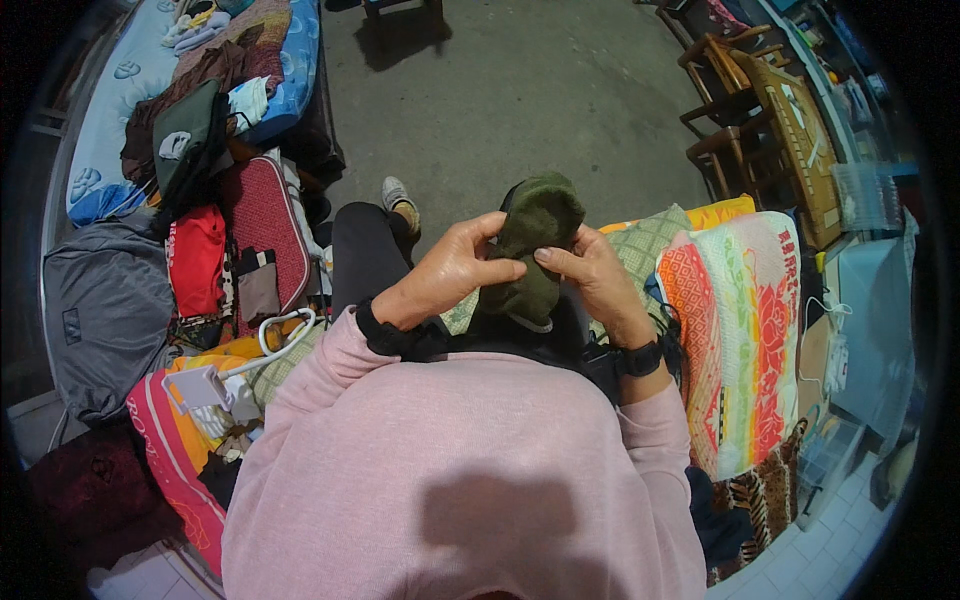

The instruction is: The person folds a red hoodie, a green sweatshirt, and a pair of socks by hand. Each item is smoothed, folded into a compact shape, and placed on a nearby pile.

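A dark olive-green piece of knitted fabric, which looks like a sock (541,210), is held up over my lap between both hands. My left hand (457,259) grips its left side, the thumb lying across the front near the middle. On the other side my right hand (596,270) pinches it, with the thumb tip close to the left one. The fingers behind the cloth are hidden. Its lower end hangs over my dark trousers and shows a pale edge.
Patterned towels (750,345) lie on the seat at right. At left are a red cushion (262,217), folded dark socks (257,289), a grey cloth cover (112,315) and a white phone holder (199,388) on a bent arm. Wooden chairs (724,150) stand at upper right.
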{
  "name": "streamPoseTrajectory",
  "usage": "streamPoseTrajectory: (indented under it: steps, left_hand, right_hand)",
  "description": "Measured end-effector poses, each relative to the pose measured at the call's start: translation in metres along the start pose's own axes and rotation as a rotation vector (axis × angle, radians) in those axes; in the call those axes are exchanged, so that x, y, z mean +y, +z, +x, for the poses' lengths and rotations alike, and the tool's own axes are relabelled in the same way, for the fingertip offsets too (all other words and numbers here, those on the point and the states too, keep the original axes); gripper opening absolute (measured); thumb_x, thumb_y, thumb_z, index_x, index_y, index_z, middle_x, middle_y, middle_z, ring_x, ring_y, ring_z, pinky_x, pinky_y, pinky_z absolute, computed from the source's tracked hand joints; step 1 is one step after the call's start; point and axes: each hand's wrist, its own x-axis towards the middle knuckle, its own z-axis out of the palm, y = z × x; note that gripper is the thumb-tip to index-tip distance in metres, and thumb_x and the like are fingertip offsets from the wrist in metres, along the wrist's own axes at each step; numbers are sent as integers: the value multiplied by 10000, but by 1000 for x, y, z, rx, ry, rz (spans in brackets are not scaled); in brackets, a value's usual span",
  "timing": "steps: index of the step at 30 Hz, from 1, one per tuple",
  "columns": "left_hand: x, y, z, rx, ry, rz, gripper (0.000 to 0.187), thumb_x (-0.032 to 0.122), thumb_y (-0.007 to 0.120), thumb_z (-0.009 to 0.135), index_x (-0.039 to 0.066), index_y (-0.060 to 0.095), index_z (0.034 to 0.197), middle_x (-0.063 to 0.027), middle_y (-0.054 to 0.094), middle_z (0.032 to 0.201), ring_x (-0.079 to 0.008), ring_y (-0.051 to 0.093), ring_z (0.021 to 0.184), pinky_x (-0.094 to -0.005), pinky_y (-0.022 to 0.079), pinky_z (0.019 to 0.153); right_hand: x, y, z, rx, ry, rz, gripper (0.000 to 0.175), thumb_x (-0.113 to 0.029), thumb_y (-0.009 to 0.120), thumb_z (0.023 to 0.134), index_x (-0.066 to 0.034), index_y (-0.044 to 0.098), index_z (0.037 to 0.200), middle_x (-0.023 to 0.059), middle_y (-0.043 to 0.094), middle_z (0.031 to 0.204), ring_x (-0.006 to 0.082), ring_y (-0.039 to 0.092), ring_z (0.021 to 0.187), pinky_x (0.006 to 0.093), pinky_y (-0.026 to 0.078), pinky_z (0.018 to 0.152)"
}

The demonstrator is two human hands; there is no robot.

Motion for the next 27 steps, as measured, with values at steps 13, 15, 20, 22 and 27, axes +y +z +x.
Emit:
streamPoseTrajectory:
  steps: [13, 15, 20, 22, 27]
  left_hand:
    - [-14, -17, -2, -41, 123, -283, 163, -4, 525, 988, 32, 671, 1052, -21, 655, 977, -111, 615, 961, -251, 491, 864]
    - [-10, -15, -4, -18, 96, -289, 171, 12, 515, 990, 33, 665, 1071, -13, 639, 945, -107, 601, 909, -247, 478, 822]
    - [7, -12, -9, 35, -29, -281, 219, 186, 605, 996, 49, 645, 1162, -7, 613, 967, -102, 605, 918, -256, 486, 810]
    - [10, -11, -9, 46, -84, -272, 294, 226, 648, 979, 30, 635, 1198, -19, 633, 1012, -103, 616, 943, -255, 493, 834]
    - [6, -10, -7, -73, -230, -11, 364, 175, 743, 921, -28, 628, 1201, -52, 679, 1061, -115, 649, 952, -256, 516, 867]
  right_hand:
    - [5, -6, 1, -195, -403, 22, 216, 73, 543, 851, 6, 733, 929, 44, 655, 978, 156, 596, 949, 269, 470, 897]
    - [7, -7, 1, -202, -379, 95, 223, 99, 518, 808, 10, 718, 848, 51, 635, 942, 167, 586, 929, 271, 462, 875]
    - [5, -7, 1, -236, -319, 147, 203, 106, 504, 793, 7, 681, 805, 53, 630, 956, 163, 585, 944, 269, 455, 859]
    - [3, -7, 3, -258, -347, 38, 183, 90, 512, 805, 8, 675, 798, 51, 630, 959, 162, 585, 943, 265, 454, 858]
    - [-1, -4, 9, -239, -442, -264, 201, 32, 530, 885, 1, 724, 927, 64, 665, 1037, 153, 578, 915, 261, 455, 843]
